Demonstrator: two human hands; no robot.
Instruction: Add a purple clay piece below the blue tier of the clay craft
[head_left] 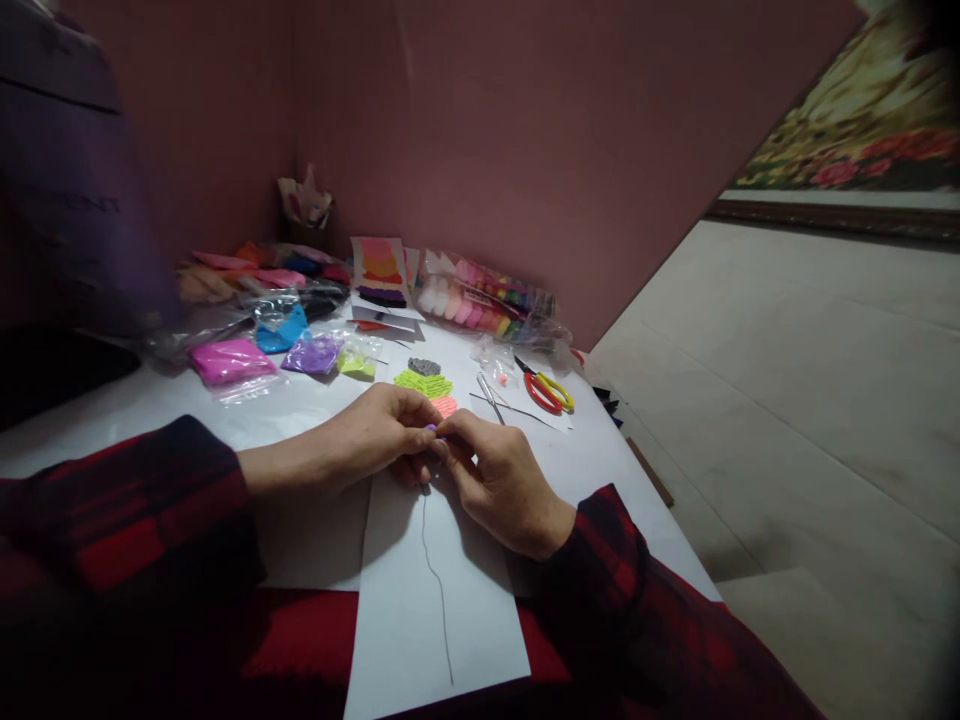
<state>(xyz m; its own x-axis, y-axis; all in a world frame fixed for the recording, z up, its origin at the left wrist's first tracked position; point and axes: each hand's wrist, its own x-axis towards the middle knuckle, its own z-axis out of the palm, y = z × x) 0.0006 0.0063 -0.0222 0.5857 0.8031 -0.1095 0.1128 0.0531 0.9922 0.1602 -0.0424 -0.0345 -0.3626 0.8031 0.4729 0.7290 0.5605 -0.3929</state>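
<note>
Over a white paper sheet (480,640), the fingertips of my left hand (367,430) and my right hand (506,485) meet. Both are closed in a pinch on a small bit of purple clay (430,428), mostly hidden by the fingers. Just beyond them on the paper are textured patches: a grey one (424,366), a lime-green one (421,383) and a coral one (446,406), which my fingers partly cover. A thin dark wavy line (436,580) runs from beneath my hands down the sheet.
On the right lie scissors (551,392) with red and yellow handles and a slim metal tool (490,396). Bags of pink (232,362), blue (282,330), purple (311,354) and lime (355,362) clay sit at left. Packed colours (480,300) line the wall.
</note>
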